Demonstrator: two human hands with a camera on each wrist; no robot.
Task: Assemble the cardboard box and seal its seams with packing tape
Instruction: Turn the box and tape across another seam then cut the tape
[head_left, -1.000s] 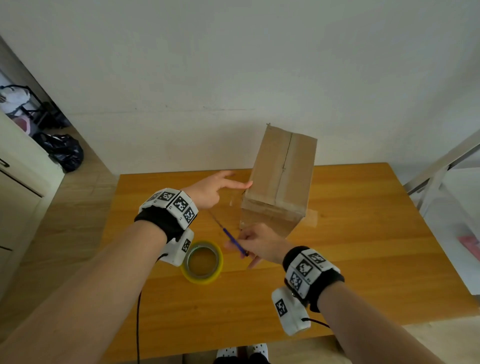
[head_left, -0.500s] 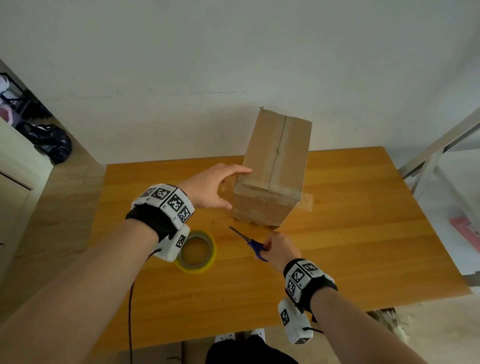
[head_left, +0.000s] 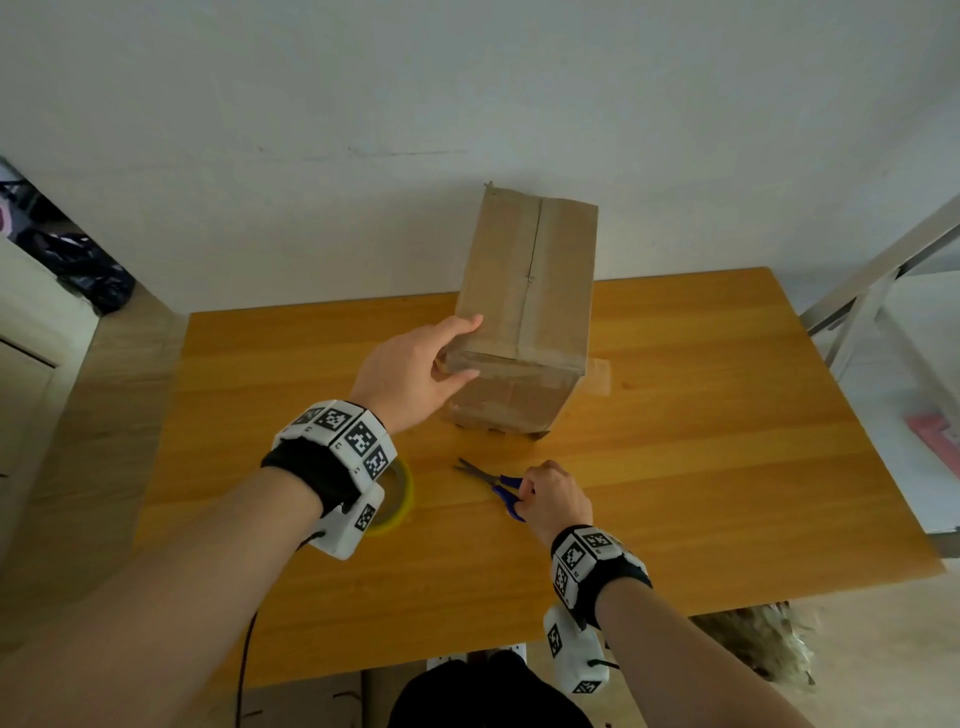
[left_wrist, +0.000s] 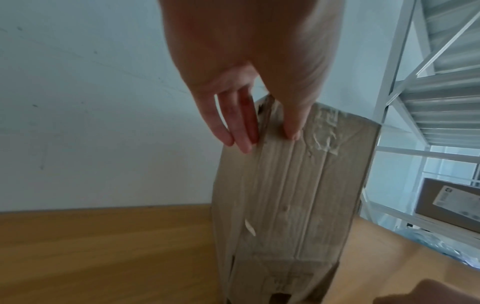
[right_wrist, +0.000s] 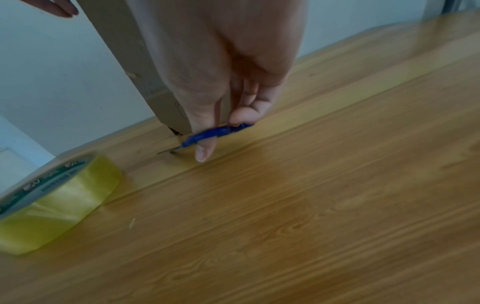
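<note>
A tall brown cardboard box (head_left: 524, 322) stands on end on the wooden table (head_left: 701, 467); its top flaps meet in a centre seam. My left hand (head_left: 457, 347) is on its near left top corner: straight fingers (left_wrist: 241, 142) lie along the left side and the thumb presses the near face beside wrinkled clear tape (left_wrist: 324, 131). My right hand (head_left: 524, 493) pinches the blue handle of a pair of scissors (head_left: 488, 480) in front of the box, blade tip (right_wrist: 168, 151) touching the table. The yellow tape roll (head_left: 397, 499) lies flat under my left wrist.
A loose end of tape (head_left: 600, 376) sticks out at the box's right foot. A white metal shelf rack (head_left: 883, 280) stands right of the table with a labelled carton (left_wrist: 449, 205) on it. A white wall is just behind the table; black bags (head_left: 88, 270) lie far left.
My right hand has come down and back from the box with the scissors, now low at the table. My left hand has moved from pointing at the box onto its near left corner.
</note>
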